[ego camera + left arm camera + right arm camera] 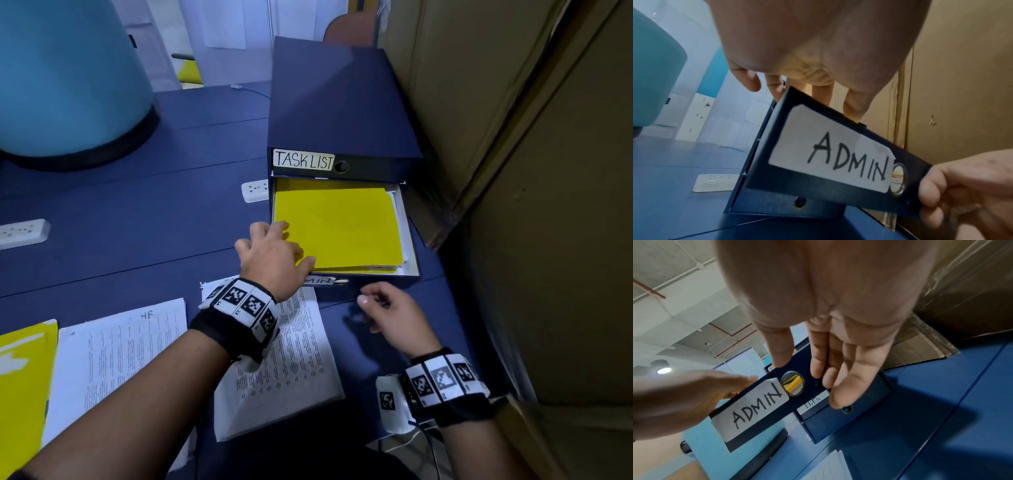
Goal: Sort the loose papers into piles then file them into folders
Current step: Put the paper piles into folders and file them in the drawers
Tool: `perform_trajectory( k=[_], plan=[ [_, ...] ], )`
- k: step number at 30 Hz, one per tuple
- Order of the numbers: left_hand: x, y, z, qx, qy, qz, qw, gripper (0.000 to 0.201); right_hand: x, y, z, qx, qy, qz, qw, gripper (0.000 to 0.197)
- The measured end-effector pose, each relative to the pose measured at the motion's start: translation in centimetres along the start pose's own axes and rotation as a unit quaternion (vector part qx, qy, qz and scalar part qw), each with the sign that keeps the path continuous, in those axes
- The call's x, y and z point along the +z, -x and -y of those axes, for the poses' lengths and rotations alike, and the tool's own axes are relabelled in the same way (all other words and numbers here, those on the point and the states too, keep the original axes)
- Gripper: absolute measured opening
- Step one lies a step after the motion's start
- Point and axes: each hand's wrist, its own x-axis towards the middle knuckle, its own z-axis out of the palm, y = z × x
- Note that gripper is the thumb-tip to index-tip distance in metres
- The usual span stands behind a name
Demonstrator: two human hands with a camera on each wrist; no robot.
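A dark blue box file labelled ADMIN (373,278) lies open on a stack, with a yellow folder (339,226) inside it. A blue TASK LIST box file (342,102) lies on top, shifted back. My left hand (274,246) rests with spread fingers on the folder's near left corner, over the ADMIN spine (828,154). My right hand (376,303) hovers by the spine's right end (797,369), fingers loose, holding nothing. Printed sheets (291,359) lie under my left wrist. A sheet marked HR (120,349) and another yellow folder (24,377) lie further left.
A third box file (838,423) lies under the ADMIN one. Tall cardboard boxes (513,171) wall off the right side. Two white power strips (255,190) (20,233) sit on the blue table (137,222). A large teal cylinder (68,78) stands at the back left.
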Motion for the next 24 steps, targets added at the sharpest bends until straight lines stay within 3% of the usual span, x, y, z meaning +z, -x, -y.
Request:
perform_trajectory(
  k=[2, 9, 13, 18, 24],
  plan=[
    [-0.1, -0.1, 0.7, -0.003, 0.05, -0.013, 0.999, 0.035, 0.6, -0.8, 0.2, -0.01, 0.021, -0.015, 1.0, 0.001],
    [-0.9, 0.8, 3.6, -0.054, 0.223, -0.097, 0.968, 0.02, 0.7, -5.6, 2.4, -0.021, 0.072, -0.044, 0.996, 0.013],
    [-0.7, 1.7, 5.3, -0.082, 0.248, -0.102, 0.96, 0.017, 0.7, -11.2, 4.6, -0.018, 0.079, -0.061, 0.995, 0.015],
    [-0.5, 2.6, 6.9, -0.113, 0.256, -0.106, 0.954, 0.017, 1.3, -17.9, 6.7, 0.002, 0.081, -0.057, 0.995, 0.031],
    [-0.4, 3.2, 8.5, -0.131, 0.269, -0.111, 0.948, 0.016, 1.7, -21.0, 7.8, -0.002, 0.115, -0.073, 0.991, 0.042]
  ],
)
